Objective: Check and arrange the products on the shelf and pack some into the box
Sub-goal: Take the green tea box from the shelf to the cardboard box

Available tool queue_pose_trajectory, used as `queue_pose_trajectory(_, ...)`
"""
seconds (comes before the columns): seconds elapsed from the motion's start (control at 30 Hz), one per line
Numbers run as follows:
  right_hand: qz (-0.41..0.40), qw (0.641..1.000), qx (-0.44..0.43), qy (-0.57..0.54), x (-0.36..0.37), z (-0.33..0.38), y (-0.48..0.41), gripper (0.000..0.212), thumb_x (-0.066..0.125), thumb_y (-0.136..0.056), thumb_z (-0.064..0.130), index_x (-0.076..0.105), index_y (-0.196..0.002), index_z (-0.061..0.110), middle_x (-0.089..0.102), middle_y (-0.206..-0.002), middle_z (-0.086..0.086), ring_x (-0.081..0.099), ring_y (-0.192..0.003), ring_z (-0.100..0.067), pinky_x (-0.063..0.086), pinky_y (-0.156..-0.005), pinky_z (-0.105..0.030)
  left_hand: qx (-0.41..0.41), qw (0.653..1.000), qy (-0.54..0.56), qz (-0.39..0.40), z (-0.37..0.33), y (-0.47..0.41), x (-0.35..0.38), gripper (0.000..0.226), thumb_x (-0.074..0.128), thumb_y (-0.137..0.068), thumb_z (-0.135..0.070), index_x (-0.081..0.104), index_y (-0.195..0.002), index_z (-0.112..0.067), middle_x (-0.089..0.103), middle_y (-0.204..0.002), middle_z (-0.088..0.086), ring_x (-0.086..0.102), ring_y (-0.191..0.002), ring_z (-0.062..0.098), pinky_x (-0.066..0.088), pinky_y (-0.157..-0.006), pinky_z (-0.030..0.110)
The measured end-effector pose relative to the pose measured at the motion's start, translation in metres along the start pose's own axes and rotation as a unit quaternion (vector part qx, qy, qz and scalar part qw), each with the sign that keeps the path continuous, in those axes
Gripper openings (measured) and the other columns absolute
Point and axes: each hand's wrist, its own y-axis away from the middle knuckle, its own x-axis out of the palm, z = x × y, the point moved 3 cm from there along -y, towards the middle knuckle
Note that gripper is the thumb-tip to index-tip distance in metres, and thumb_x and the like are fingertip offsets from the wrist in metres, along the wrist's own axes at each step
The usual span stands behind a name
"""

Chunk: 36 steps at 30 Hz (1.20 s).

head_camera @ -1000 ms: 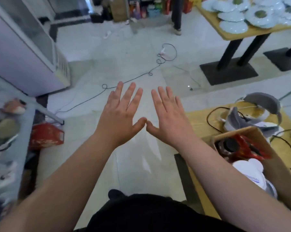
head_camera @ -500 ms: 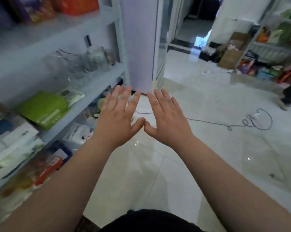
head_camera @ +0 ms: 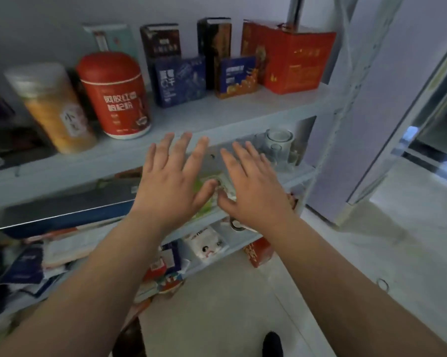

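A pale blue shelf unit (head_camera: 217,122) fills the view. On its upper board stand a red canister (head_camera: 114,95), a tall orange-filled jar (head_camera: 53,106), two dark blue boxes (head_camera: 180,81), tall dark boxes behind them and a large red carton (head_camera: 292,54). My left hand (head_camera: 171,181) and my right hand (head_camera: 250,186) are held flat, fingers spread, palms down, side by side in front of the shelf edge. Neither hand holds or touches anything. The packing box is out of view.
Glass jars (head_camera: 279,143) sit at the right end of the middle board. Lower boards hold a long dark blue box (head_camera: 62,215), packets and pouches (head_camera: 207,246) in a jumble. A red box (head_camera: 258,251) stands on the tiled floor. A white fridge side (head_camera: 371,124) rises right of the shelf.
The view has swung left from the floor and the table with the box to face the shelf. Both hands stay flat, spread and empty in front of me.
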Motion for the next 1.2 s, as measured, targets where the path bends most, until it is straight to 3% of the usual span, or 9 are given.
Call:
queue_pose_trajectory(0.13, 0.003, 0.998, -0.059, -0.036, 0.016, -0.018, -0.061, 0.080, 0.069, -0.087, 0.039, 0.039, -0.155, 0.009, 0.039, -0.159, -0.021, 0.029, -0.151, -0.044, 0.030, -0.119, -0.062, -0.039, 0.998, -0.041, -0.007, 0.023, -0.035, 0.004, 0.075, 0.035, -0.097, -0.059, 0.032, -0.158, -0.014, 0.038, -0.156, 0.023, 0.031, -0.144, 0.048, 0.028, -0.117, 0.063)
queue_pose_trajectory(0.33, 0.036, 0.989, -0.127, -0.071, 0.035, -0.058, -0.141, 0.077, 0.067, -0.092, 0.035, 0.034, -0.158, 0.011, 0.030, -0.164, -0.019, 0.020, -0.154, -0.041, 0.019, -0.124, -0.057, -0.111, 0.992, -0.054, -0.009, 0.030, -0.096, 0.027, 0.070, 0.036, -0.097, -0.053, 0.038, -0.155, -0.015, 0.041, -0.155, 0.022, 0.035, -0.142, 0.049, 0.034, -0.113, 0.065)
queue_pose_trajectory(0.5, 0.043, 0.980, -0.174, -0.086, 0.048, -0.086, -0.200, 0.075, 0.063, -0.090, 0.038, 0.039, -0.155, 0.007, 0.039, -0.158, -0.024, 0.030, -0.150, -0.045, 0.031, -0.119, -0.062, -0.185, 0.982, -0.043, 0.018, 0.032, -0.140, 0.056, 0.067, 0.036, -0.097, -0.051, 0.042, -0.153, -0.014, 0.044, -0.152, 0.023, 0.038, -0.141, 0.049, 0.038, -0.111, 0.064)
queue_pose_trajectory(0.6, 0.071, 0.974, -0.192, -0.101, 0.054, -0.097, -0.229, 0.076, 0.061, -0.093, 0.042, 0.035, -0.157, 0.008, 0.035, -0.161, -0.021, 0.026, -0.152, -0.042, 0.027, -0.122, -0.057, -0.240, 0.970, -0.020, 0.039, 0.035, -0.159, 0.069, 0.074, 0.028, -0.094, -0.057, 0.039, -0.154, -0.014, 0.041, -0.154, 0.022, 0.037, -0.142, 0.047, 0.037, -0.113, 0.059)
queue_pose_trajectory(0.77, 0.117, 0.962, -0.215, -0.123, 0.072, -0.108, -0.262, 0.074, 0.066, -0.092, 0.039, 0.039, -0.153, 0.008, 0.045, -0.152, -0.014, 0.039, -0.142, -0.032, 0.038, -0.115, -0.047, -0.304, 0.950, 0.018, 0.064, 0.048, -0.179, 0.086, 0.084, 0.022, -0.084, -0.068, 0.047, -0.148, -0.018, 0.046, -0.150, 0.015, 0.045, -0.134, 0.041, 0.039, -0.108, 0.050)
queue_pose_trajectory(0.9, 0.145, 0.956, -0.205, -0.153, 0.079, -0.107, -0.276, 0.065, 0.063, -0.096, 0.039, 0.043, -0.153, 0.015, 0.045, -0.153, -0.006, 0.043, -0.140, -0.024, 0.037, -0.111, -0.035, -0.319, 0.945, 0.011, 0.070, 0.054, -0.178, 0.095, 0.077, 0.028, -0.079, -0.069, 0.060, -0.135, -0.026, 0.056, -0.140, 0.006, 0.050, -0.131, 0.036, 0.041, -0.106, 0.053)
queue_pose_trajectory(1.07, 0.066, 0.951, -0.254, -0.164, 0.069, -0.092, -0.300, 0.040, 0.065, -0.094, 0.033, 0.065, -0.130, 0.016, 0.064, -0.127, -0.005, 0.062, -0.114, -0.029, 0.052, -0.085, -0.038, -0.297, 0.954, -0.007, 0.036, 0.057, -0.177, 0.102, 0.062, 0.045, -0.079, -0.060, 0.068, -0.121, -0.022, 0.066, -0.125, 0.007, 0.061, -0.116, 0.038, 0.049, -0.090, 0.061)
queue_pose_trajectory(1.2, 0.007, 0.936, -0.309, -0.171, 0.054, -0.070, -0.331, 0.037, 0.060, -0.092, 0.033, 0.069, -0.121, 0.013, 0.067, -0.117, -0.006, 0.064, -0.108, -0.028, 0.058, -0.081, -0.042, -0.296, 0.955, -0.002, 0.012, 0.062, -0.176, 0.107, 0.064, 0.044, -0.079, -0.061, 0.066, -0.125, -0.022, 0.064, -0.127, 0.006, 0.059, -0.120, 0.037, 0.046, -0.096, 0.063)
